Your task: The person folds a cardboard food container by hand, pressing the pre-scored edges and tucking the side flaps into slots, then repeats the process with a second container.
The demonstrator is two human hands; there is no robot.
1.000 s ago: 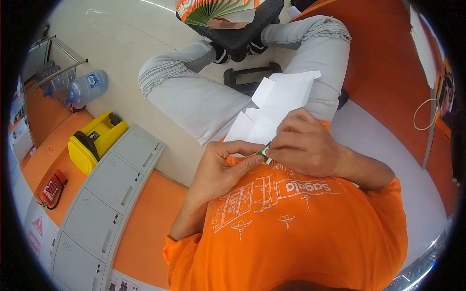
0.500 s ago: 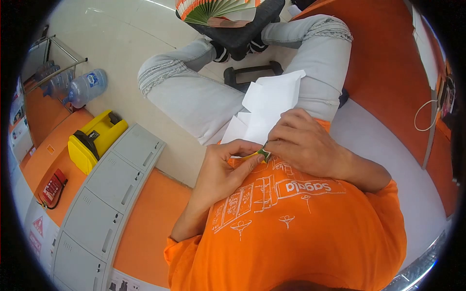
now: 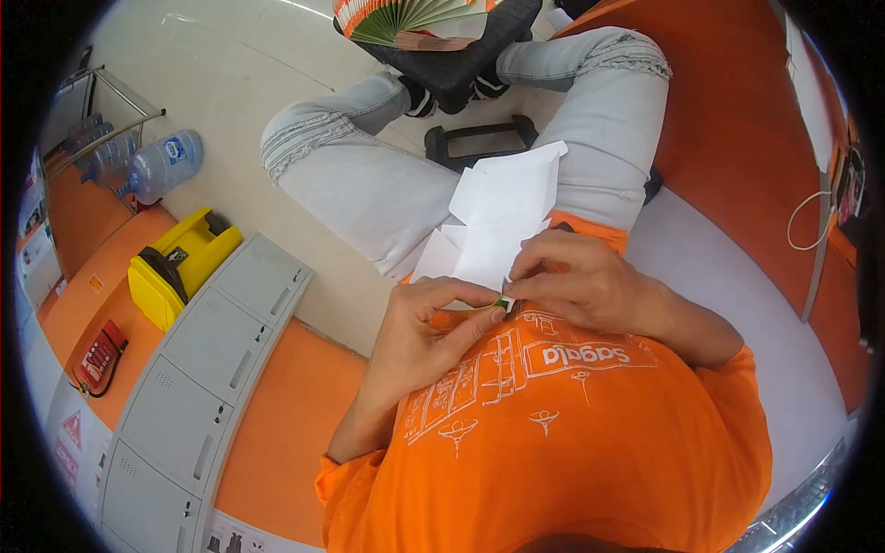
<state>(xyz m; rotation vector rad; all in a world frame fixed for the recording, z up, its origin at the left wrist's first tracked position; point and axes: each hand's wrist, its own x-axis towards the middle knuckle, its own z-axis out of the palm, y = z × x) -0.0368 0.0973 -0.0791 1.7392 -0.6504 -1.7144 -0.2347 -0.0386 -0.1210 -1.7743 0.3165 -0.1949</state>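
Note:
An unfolded cardboard box (image 3: 505,207), plain white on its upper side, lies over my lap with its flaps spread. My left hand (image 3: 433,323) is closed in a pinch on the box's near end, where a small green and yellow printed bit shows between thumb and forefinger. Close beside it, my right hand (image 3: 590,281) pinches the same near edge, its fingertips almost touching those of the left. The exact fold under the fingertips is too small to make out.
A fan of green and orange paper (image 3: 415,23) rests on a black stool (image 3: 452,74) beyond my feet. Grey lockers (image 3: 217,332), a yellow bin (image 3: 184,267), a fire extinguisher (image 3: 99,355) and water bottles (image 3: 166,166) stand at left. An orange panel (image 3: 737,138) rises at right.
The box has shifted slightly left and toward me, its far flap tilting. My right hand's fingers have moved a little and less of the green printed part shows.

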